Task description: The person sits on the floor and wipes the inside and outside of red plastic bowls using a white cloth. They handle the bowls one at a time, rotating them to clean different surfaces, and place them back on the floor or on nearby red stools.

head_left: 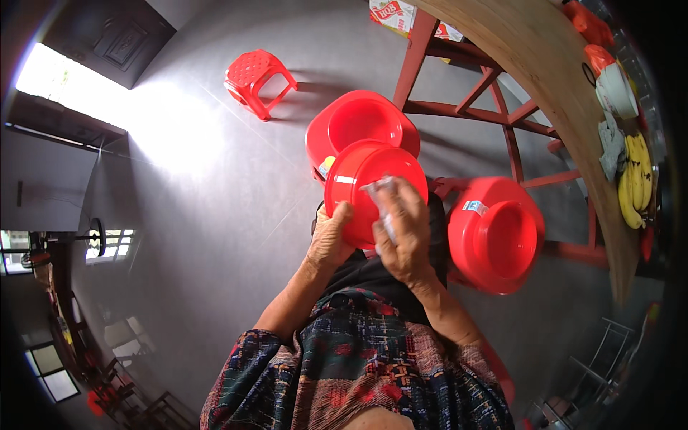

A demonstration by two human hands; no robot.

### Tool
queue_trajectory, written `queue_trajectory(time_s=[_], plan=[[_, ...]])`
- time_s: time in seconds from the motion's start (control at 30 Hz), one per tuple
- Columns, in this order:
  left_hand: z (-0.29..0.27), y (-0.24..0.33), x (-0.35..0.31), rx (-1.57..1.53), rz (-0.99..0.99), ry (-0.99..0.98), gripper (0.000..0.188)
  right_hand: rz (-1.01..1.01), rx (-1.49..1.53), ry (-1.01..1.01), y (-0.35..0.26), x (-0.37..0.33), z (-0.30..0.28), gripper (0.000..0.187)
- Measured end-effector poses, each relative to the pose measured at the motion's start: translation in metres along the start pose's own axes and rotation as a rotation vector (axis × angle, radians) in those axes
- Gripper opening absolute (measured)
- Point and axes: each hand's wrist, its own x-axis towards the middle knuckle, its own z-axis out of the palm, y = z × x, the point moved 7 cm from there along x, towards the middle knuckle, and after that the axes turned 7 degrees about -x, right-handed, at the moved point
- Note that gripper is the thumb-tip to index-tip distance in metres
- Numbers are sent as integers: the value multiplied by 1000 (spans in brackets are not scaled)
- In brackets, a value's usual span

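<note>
"Red basin (393,163), frame centre. Left hand (331,238)?"
"Grasping its lower-left edge."
"Right hand (403,240)?"
"Clutching a pale rag (380,190) over it, blurred. Small stool (256,77), upper left."

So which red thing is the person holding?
The round tub, gripped in the left hand, with the right hand over it; neither hand touches the small stool or the two hollowed pieces.

The view looks steeply down from the person's head, through a wide fisheye lens that bends straight edges near the rim. The fingers (410,204) and the red basin (360,208) sit close below, near the middle; the shirt (358,351) fills the lower edge; the floor (215,215) lies farther off, the worktop (566,100) curving along the right.
</note>
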Motion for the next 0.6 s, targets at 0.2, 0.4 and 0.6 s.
queue_trajectory(time_s=[0.2, 0.4, 0.6], plan=[[-15, -11, -9, 54, -123, -95, 62, -287, -91, -155, -21, 47, -4, 34], [-16, 0, -10, 28, -178, -73, 74, 357, 664, -348, 79, 43, -9, 26], [-11, -6, 2, -192, -233, 65, 84, 670, 924, -28, 101, -15, -1, 47]])
